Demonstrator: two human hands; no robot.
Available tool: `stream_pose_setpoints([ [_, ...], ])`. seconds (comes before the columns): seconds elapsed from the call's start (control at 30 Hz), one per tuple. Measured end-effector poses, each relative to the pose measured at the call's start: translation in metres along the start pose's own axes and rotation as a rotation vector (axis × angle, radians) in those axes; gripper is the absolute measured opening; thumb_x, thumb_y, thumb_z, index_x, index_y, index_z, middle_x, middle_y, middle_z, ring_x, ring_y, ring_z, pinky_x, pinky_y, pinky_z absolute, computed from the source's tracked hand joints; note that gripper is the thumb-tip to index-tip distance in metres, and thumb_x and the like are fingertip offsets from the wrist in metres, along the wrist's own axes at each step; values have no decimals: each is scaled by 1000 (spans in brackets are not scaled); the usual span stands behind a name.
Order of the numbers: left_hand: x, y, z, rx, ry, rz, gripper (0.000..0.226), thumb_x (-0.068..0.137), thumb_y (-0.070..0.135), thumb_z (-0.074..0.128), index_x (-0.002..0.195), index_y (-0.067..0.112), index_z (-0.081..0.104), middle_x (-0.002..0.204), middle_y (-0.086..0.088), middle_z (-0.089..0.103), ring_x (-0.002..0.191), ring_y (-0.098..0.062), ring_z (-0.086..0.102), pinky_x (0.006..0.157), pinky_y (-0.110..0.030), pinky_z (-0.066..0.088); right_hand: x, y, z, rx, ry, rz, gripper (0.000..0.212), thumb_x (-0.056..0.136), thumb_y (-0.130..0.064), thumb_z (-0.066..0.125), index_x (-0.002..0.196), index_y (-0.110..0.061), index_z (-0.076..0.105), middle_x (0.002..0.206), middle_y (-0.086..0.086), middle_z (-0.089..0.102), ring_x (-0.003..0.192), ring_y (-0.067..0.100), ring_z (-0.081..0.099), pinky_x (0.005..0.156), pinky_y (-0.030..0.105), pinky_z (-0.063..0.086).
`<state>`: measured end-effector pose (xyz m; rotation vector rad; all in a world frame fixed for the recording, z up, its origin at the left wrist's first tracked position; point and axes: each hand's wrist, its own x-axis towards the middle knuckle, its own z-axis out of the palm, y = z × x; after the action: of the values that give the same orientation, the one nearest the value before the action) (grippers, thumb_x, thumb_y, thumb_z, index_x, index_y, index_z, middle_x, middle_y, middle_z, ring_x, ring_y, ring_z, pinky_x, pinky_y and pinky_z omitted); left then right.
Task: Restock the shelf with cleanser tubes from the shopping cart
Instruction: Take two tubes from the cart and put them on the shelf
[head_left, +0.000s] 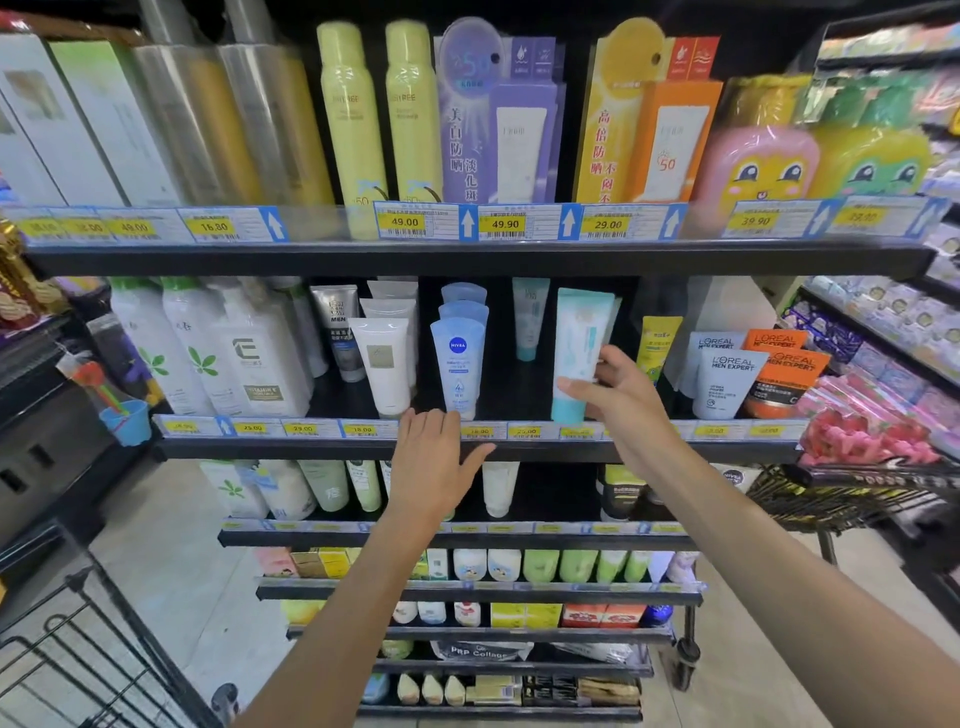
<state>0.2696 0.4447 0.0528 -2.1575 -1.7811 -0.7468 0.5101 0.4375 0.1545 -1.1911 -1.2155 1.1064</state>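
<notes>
Setting a teal tube (577, 353) upright on the shelf (467, 448), cap down, at about 3 o'clock from the Nivea tubes (457, 364). Right hand (618, 395) holding the tube's lower half, thumb across the front and fingers (613, 361) curling round its right edge. Left hand (434, 465) hovering at the shelf lip just below the Nivea tubes, fingers spread and released, gripping nothing. Judging the placing step to be nearly done: tube base sitting at or close to the shelf floor, though contact being hard to confirm. Next calling for easing the tube back into its lane, checking it stands without leaning, then letting go gently to avoid tipping it. After that, reaching toward the cart (852, 499) at 4 o'clock for another tube.
</notes>
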Motion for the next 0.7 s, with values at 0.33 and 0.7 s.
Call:
stream_pose_setpoints([
  [0.33, -2, -1, 4, 47, 19, 13, 37, 92, 46, 70, 106, 14, 60, 95, -4, 60, 95, -27, 57, 109, -46, 42, 63, 10, 27, -246, 38, -33, 49, 82, -6, 83, 123, -17, 57, 119, 2, 70, 111, 20, 67, 97, 47, 57],
  [0.7, -3, 0, 10, 66, 19, -18, 34, 93, 45, 69, 103, 15, 57, 92, -2, 57, 93, -25, 56, 111, -47, 41, 107, 41, 40, -457, 44, 49, 60, 78, -3, 85, 130, -14, 56, 131, 7, 66, 124, 25, 60, 106, 45, 50],
])
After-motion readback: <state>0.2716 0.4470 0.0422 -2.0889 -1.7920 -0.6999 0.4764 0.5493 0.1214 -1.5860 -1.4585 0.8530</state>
